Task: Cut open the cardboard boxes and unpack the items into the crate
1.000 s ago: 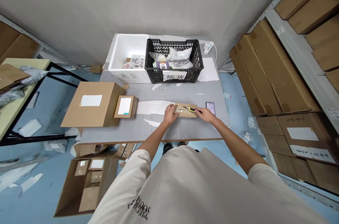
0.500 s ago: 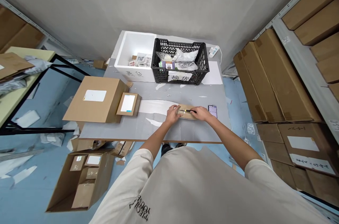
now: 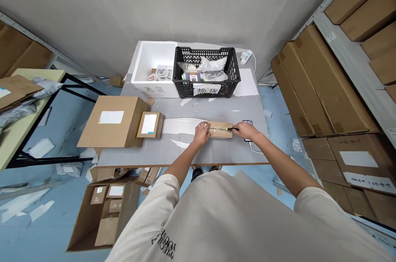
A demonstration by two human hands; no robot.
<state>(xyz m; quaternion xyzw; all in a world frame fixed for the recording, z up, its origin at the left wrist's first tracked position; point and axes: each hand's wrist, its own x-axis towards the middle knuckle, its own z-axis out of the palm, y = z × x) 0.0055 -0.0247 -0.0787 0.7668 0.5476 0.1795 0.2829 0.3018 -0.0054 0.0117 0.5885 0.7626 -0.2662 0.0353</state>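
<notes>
A small flat cardboard box (image 3: 222, 130) lies on the grey table (image 3: 216, 152) in front of me. My left hand (image 3: 202, 133) rests on the box's left end, fingers curled over it. My right hand (image 3: 247, 131) is closed on a yellow-and-black utility knife (image 3: 228, 128), whose blade lies along the tape seam on the box's top. A phone (image 3: 248, 123) lies partly hidden behind my right hand.
A large cardboard box (image 3: 113, 121) and a smaller labelled box (image 3: 149, 124) stand at the table's left. A white foam box (image 3: 154, 68) and a black crate (image 3: 206, 72) of bagged items stand at the back. An open carton (image 3: 105, 212) sits on the floor. Shelves of cartons (image 3: 324, 84) line the right.
My right hand has drawn the knife rightward along the box's top, from near the left hand to the box's right end. The left hand stays on the box.
</notes>
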